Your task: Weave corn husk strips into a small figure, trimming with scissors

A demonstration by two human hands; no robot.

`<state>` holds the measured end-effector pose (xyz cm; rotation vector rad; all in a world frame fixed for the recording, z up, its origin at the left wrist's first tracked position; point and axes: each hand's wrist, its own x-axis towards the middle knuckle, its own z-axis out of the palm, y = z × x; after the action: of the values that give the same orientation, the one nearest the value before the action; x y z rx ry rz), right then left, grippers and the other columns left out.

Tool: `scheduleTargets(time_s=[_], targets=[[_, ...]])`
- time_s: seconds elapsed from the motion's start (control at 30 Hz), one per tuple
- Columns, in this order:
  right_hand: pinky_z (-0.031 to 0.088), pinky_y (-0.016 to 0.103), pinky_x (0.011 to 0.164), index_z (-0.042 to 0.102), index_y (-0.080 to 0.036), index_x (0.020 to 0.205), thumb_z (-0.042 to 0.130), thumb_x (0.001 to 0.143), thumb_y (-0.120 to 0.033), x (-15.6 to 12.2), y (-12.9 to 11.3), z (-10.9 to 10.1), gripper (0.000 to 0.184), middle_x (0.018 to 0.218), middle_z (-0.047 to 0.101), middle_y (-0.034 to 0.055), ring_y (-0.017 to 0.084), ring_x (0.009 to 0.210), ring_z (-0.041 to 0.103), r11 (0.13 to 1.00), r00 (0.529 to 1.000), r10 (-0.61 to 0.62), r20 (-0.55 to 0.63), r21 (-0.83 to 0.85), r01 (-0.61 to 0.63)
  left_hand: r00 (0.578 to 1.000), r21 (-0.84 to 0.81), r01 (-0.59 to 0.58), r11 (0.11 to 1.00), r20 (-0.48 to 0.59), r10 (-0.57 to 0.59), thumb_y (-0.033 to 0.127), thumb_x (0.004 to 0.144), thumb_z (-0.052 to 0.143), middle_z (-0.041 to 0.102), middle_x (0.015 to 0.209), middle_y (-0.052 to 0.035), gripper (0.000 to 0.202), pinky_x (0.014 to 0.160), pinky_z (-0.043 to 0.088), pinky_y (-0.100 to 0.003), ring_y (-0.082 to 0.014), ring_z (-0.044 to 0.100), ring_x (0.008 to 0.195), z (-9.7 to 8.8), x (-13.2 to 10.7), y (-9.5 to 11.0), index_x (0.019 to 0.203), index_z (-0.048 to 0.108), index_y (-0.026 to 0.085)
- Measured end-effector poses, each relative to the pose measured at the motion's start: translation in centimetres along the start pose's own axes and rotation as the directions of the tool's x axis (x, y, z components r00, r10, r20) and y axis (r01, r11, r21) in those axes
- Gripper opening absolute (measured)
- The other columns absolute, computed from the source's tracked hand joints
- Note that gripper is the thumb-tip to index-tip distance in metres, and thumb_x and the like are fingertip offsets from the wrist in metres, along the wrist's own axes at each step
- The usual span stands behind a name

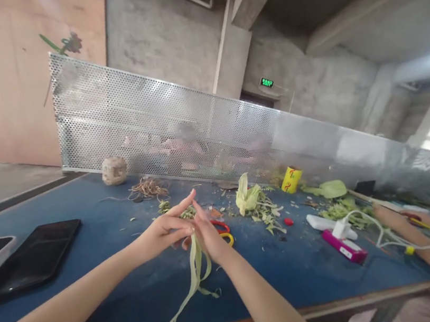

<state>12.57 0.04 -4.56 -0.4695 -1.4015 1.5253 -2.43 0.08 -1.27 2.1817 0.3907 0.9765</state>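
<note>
Long pale-green leaf strips hang from between my two hands, in front of my body, down to the table's near edge. My left hand pinches their top end between thumb and fingers. Pressed against it, my right hand closes on the strips from the other side, fingertips meeting those of the left. Part of the grip is hidden behind the fingers. Just beyond my right hand lie scissors with red and yellow handles, partly covered by it.
A blue table carries a dark phone, a twine ball, loose brown string, leafy scraps, a yellow roll and a magenta power strip. A perforated metal screen runs behind. Another person's arms reach in at right.
</note>
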Motion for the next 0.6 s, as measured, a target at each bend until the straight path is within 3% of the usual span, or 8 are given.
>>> scheduleTargets(time_s=[0.07, 0.17, 0.23, 0.33, 0.4, 0.5, 0.6], targets=[[0.04, 0.027, 0.049, 0.012, -0.023, 0.135, 0.048, 0.076, -0.056, -0.2, -0.1, 0.4, 0.077, 0.082, 0.063, 0.0025, 0.016, 0.057, 0.058, 0.999, 0.999, 0.033, -0.007, -0.012, -0.033, 0.999, -0.033, 0.01, 0.999, -0.047, -0.012, 0.029, 0.083, 0.049, 0.004, 0.148, -0.003, 0.024, 0.053, 0.054, -0.025, -0.0269, 0.062, 0.093, 0.0, -0.1, -0.2, 0.084, 0.07, 0.018], [0.04, 0.027, 0.049, 0.024, -0.022, 0.13, 0.053, 0.073, -0.054, -0.1, -0.3, 0.3, 0.072, 0.072, 0.061, -0.0007, 0.015, 0.054, 0.056, 0.999, 0.998, 0.005, -0.056, 0.034, -0.003, 0.993, -0.023, -0.015, 1.0, -0.121, 0.012, 0.03, 0.081, 0.052, 0.015, 0.147, -0.0009, 0.022, 0.072, 0.054, -0.031, -0.034, 0.039, 0.121, -0.6, 0.1, -0.8, 0.081, 0.071, 0.019], [0.039, 0.025, 0.049, 0.036, -0.021, 0.123, 0.056, 0.072, -0.049, 0.0, -0.5, -0.3, 0.061, 0.065, 0.058, -0.0032, 0.013, 0.051, 0.053, 0.999, 0.993, -0.028, -0.119, 0.035, 0.032, 0.983, 0.015, -0.009, 1.0, -0.181, 0.011, 0.032, 0.08, 0.053, 0.024, 0.144, -0.0022, 0.021, 0.085, 0.049, -0.036, -0.0318, 0.037, 0.123, -1.3, 0.2, -1.2, 0.083, 0.071, 0.021], [0.04, 0.025, 0.052, 0.05, -0.021, 0.106, 0.058, 0.073, -0.044, 0.2, -1.2, -1.3, 0.041, 0.063, 0.055, -0.0037, 0.011, 0.05, 0.051, 0.993, 0.976, -0.074, -0.205, -0.11, 0.052, 0.955, 0.074, 0.077, 0.994, -0.291, -0.053, 0.036, 0.08, 0.051, 0.051, 0.124, -0.0064, 0.023, 0.082, 0.05, -0.034, -0.0236, 0.054, 0.106, -2.0, 0.3, -1.3, 0.082, 0.069, 0.021], [0.043, 0.028, 0.064, 0.054, -0.02, 0.098, 0.053, 0.076, -0.048, 0.3, -2.0, -1.8, 0.035, 0.078, 0.06, 0.0014, 0.015, 0.067, 0.057, 0.954, 0.973, -0.098, -0.209, -0.297, 0.033, 0.936, 0.097, 0.14, 0.985, -0.338, -0.1, 0.038, 0.08, 0.05, 0.063, 0.097, -0.0063, 0.027, 0.071, 0.053, -0.028, -0.0174, 0.061, 0.085, -2.2, 0.3, -1.2, 0.08, 0.068, 0.018], [0.034, 0.033, 0.091, 0.06, -0.021, 0.095, 0.044, 0.081, -0.049, 0.7, -3.4, -1.9, 0.035, 0.103, 0.06, 0.0057, 0.02, 0.104, 0.05, 0.79, 0.996, -0.082, -0.038, -0.612, 0.042, 0.921, 0.216, 0.239, 0.947, -0.36, -0.15, 0.038, 0.078, 0.051, 0.064, 0.073, -0.0029, 0.027, 0.062, 0.049, -0.022, -0.0126, 0.058, 0.066, -1.9, 0.3, -1.0, 0.077, 0.066, 0.016], [0.034, 0.038, 0.092, 0.062, -0.022, 0.094, 0.052, 0.078, -0.045, 1.3, -4.1, -1.2, 0.03, 0.1, 0.062, 0.0055, 0.022, 0.101, 0.052, 0.698, 0.999, 0.017, 0.051, -0.716, 0.024, 0.888, 0.285, 0.33, 0.9, -0.417, -0.194, 0.039, 0.079, 0.05, 0.064, 0.065, -0.0011, 0.028, 0.055, 0.044, -0.019, -0.0111, 0.055, 0.059, -1.6, 0.3, -0.6, 0.075, 0.066, 0.016]])
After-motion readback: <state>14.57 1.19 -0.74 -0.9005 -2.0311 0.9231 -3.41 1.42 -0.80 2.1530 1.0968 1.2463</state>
